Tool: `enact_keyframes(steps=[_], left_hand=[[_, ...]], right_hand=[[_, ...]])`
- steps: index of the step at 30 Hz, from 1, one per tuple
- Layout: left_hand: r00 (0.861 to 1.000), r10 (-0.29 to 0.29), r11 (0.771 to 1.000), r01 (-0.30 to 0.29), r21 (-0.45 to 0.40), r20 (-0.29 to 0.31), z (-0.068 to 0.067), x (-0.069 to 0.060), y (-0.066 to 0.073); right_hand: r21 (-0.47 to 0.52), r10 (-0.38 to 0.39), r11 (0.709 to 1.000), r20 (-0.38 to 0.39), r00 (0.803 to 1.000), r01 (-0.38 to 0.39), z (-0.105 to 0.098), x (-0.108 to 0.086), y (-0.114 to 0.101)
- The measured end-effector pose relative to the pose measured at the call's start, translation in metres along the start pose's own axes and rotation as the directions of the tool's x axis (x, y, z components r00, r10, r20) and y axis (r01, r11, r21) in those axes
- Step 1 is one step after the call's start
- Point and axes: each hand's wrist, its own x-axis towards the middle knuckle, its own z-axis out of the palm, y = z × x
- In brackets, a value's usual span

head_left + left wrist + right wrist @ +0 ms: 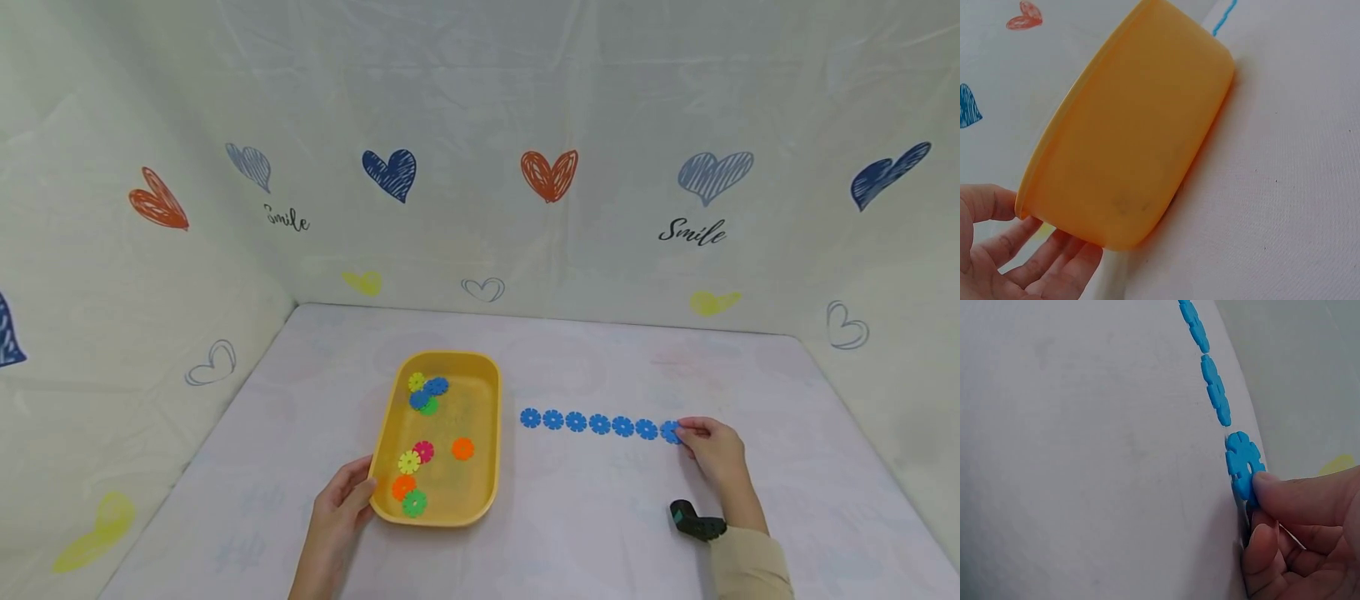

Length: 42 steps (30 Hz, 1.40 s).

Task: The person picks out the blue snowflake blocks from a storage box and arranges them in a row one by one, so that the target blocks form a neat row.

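Observation:
My right hand (714, 454) pinches a blue notched disc (670, 432) between thumb and fingers at the right end of a row of blue discs (599, 424) on the table. In the right wrist view the thumb of my right hand (1304, 531) lies on that blue disc (1241, 461), which is slightly tilted. My left hand (339, 508) grips the lower left rim of a yellow tray (492, 467). The left wrist view shows the thumb of my left hand (1029, 256) at the rim and the fingers under the wall of the tray (1122, 125).
Inside the tray lie several loose discs: blue (420, 400), green (414, 503), orange (462, 449), yellow and pink. A black strap device (697, 523) is at my right wrist. White sheets printed with hearts (550, 175) stand behind and beside the table.

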Motion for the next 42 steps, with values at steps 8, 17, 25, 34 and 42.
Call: enact_keyframes(steps=[8, 17, 25, 34, 42], left_hand=[[1.0, -0.002, 1.0, 0.002, 0.004, -0.003, 0.0, 0.001, 0.0], [1.0, 0.017, 1.0, -0.017, 0.013, 0.007, -0.001, 0.001, -0.001], [1.0, 0.014, 1.0, -0.014, 0.013, 0.003, 0.0, 0.0, 0.0], [1.0, 0.007, 1.0, -0.007, 0.027, 0.002, 0.001, -0.002, 0.001], [1.0, 0.019, 1.0, -0.019, 0.012, 0.003, 0.0, -0.002, 0.001]], right_hand=[[-0.091, -0.028, 0.995, 0.042, 0.999, 0.032, -0.002, 0.004, -0.003], [-0.169, -0.077, 0.982, 0.037, 0.996, 0.082, -0.001, 0.009, -0.002], [-0.179, -0.077, 0.98, 0.047, 0.996, 0.084, 0.0, 0.01, -0.005], [-0.2, -0.099, 0.974, 0.038, 0.994, 0.105, 0.002, 0.011, -0.003], [-0.196, -0.073, 0.978, 0.023, 0.997, 0.076, 0.003, 0.012, -0.004]])
